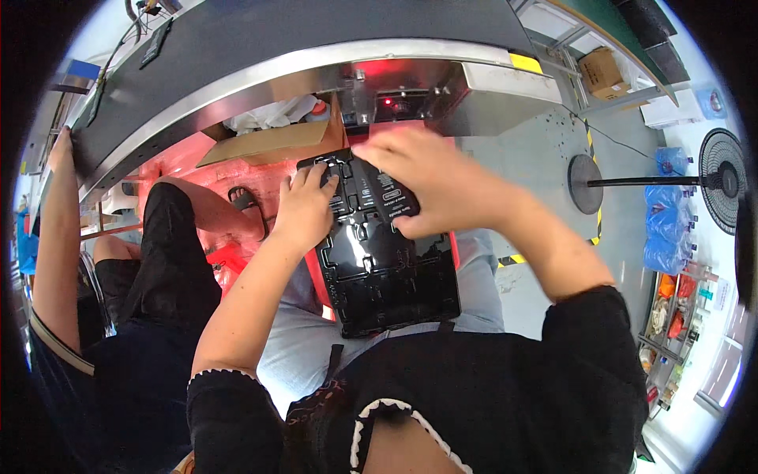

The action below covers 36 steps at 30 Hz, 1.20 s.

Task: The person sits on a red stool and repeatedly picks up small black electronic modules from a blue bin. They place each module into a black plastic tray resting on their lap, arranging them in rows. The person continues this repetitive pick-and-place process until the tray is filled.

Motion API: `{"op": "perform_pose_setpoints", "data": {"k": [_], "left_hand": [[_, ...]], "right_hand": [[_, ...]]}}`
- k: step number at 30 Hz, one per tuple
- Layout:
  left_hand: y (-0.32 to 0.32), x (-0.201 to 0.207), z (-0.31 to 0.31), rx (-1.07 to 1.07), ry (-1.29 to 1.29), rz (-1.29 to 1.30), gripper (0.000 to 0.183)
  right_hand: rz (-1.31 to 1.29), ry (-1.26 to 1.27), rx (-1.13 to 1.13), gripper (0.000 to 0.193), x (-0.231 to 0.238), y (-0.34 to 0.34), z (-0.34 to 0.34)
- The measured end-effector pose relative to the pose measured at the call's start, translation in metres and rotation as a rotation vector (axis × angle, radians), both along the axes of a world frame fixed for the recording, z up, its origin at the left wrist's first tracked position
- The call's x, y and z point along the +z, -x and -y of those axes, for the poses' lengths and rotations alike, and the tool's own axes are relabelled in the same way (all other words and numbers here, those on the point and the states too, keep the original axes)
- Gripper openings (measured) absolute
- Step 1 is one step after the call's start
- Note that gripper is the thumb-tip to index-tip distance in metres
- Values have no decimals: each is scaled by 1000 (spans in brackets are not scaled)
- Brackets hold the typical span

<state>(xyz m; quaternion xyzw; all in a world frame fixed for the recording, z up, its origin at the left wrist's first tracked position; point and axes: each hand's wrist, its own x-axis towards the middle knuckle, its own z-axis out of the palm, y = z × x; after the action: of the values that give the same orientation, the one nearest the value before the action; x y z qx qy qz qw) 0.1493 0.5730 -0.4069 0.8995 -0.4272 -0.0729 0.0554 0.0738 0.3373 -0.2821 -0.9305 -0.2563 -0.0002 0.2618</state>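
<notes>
A glossy black plastic tray [367, 249] with moulded pockets lies across my lap. Over its upper right part, my right hand [438, 178] grips a flat black rectangular piece with white print [395, 197], thumb at the near end and fingers at the far end; it looks like a battery pack. My left hand [308, 209] holds the upper left part of the tray, its fingertips on a similar black piece [343, 186]. My palm and fingers partly cover that piece.
Ahead runs a dark workbench [316, 31] with a metal edge. Below it, an open cardboard box [272, 146] holds white plastic and a red-capped thing. A person's bare arm [55, 237] and knee are close on my left. A black fan [718, 174] stands at right.
</notes>
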Motion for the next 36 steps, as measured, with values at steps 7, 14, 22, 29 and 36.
{"op": "perform_pose_setpoints", "data": {"k": [7,14,22,29,36], "left_hand": [[10,5,10,30,169,70,50],[52,-12,50,-163,248,-59,50],[65,-22,79,-137,190,-11,49],[60,39,63,-135,401,-211,42],[-87,205,63,-39,871,100,32]], "right_hand": [[-8,202,-194,49,-134,11,27],[248,-129,-77,16,-1,6,26],[446,-10,-346,82,114,-99,91],[-187,437,-520,96,93,-238,177],[-128,498,-385,71,114,-212,198]]}}
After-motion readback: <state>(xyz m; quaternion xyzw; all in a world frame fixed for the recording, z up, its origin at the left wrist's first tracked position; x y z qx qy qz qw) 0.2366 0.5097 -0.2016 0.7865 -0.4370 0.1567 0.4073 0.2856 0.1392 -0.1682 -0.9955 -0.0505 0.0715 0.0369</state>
